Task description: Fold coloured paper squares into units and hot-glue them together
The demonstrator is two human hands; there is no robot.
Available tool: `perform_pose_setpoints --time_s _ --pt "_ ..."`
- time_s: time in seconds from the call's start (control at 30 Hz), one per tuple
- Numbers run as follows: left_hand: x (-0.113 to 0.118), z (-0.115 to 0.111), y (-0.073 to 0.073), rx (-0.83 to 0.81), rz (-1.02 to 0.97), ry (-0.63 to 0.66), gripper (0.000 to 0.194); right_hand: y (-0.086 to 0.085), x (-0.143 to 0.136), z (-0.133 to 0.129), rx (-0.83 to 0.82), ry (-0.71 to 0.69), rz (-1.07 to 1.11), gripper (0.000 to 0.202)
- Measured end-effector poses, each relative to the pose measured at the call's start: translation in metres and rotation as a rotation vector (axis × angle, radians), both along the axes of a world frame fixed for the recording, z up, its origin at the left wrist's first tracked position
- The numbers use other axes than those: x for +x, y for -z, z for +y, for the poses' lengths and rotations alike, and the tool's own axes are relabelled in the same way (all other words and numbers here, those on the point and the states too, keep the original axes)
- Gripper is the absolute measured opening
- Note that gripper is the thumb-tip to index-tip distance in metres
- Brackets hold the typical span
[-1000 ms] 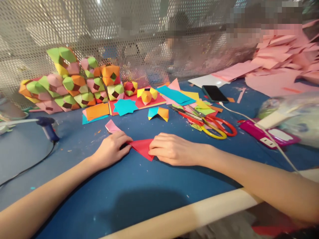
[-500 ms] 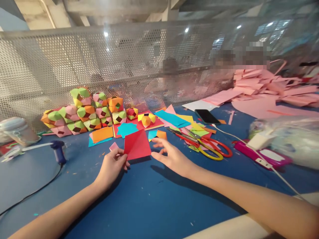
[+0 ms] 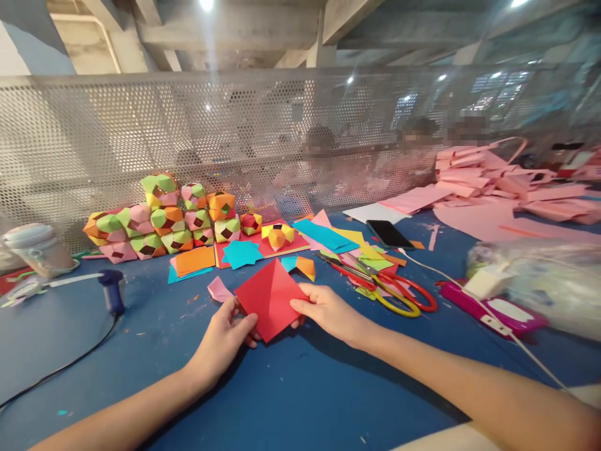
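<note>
Paper [image 3: 271, 299], red square, sits diamond-wise just above the blue worktop [image 3: 291, 401], held between both hands. Left hand [image 3: 225, 335] pinches its lower-left edge, thumb on top. Right hand [image 3: 328, 310] pinches the right corner, fingers closed on it. Pink scrap [image 3: 218, 289] lies just left of it. Scissors [image 3: 389, 289] lie to the right, near; folded cubes [image 3: 164, 219] are stacked behind, glue gun [image 3: 110, 291] at far left.

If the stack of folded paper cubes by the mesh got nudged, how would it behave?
The paper cubes are probably very light and hollow, so a nudge would likely scatter them. They are piled loosely in uneven tiers against the mesh screen, so the top ones seem apt to tumble. Their folded faces probably crush easily.
</note>
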State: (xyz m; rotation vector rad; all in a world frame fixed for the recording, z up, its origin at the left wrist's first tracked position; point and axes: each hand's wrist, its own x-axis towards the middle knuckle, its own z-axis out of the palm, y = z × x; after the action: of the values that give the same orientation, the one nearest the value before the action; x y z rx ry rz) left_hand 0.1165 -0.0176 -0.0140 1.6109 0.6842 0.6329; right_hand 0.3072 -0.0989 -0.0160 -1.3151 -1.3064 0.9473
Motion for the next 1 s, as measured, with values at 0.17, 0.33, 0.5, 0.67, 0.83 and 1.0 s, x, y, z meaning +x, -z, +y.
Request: perform_pose_setpoints --time_s 0.17,0.33,0.5,0.67,0.83,1.0 --pt "-0.003 0.010 0.002 0.033 -0.016 -0.062 0.024 -0.007 0.008 -0.006 -0.106 -0.094 -0.050 0.012" --pt "-0.001 0.014 0.006 0.069 0.048 -0.086 0.020 -0.003 0.015 -0.004 -0.067 -0.046 -0.206 0.015" --pt "0.001 0.015 0.010 0.215 0.143 -0.091 0.015 0.002 0.016 0.002 0.020 0.054 -0.249 0.020" --pt "0.000 0.015 0.007 0.425 0.281 -0.049 0.012 0.005 0.020 0.004 -0.014 0.077 -0.356 0.011" --pt "0.000 0.017 0.005 0.458 0.330 -0.035 0.013 0.009 0.029 0.005 -0.054 0.041 -0.275 0.010" --pt "0.001 0.024 0.012 0.289 0.165 -0.145 0.015 0.011 0.030 0.007 -0.050 0.043 -0.208 0.023"
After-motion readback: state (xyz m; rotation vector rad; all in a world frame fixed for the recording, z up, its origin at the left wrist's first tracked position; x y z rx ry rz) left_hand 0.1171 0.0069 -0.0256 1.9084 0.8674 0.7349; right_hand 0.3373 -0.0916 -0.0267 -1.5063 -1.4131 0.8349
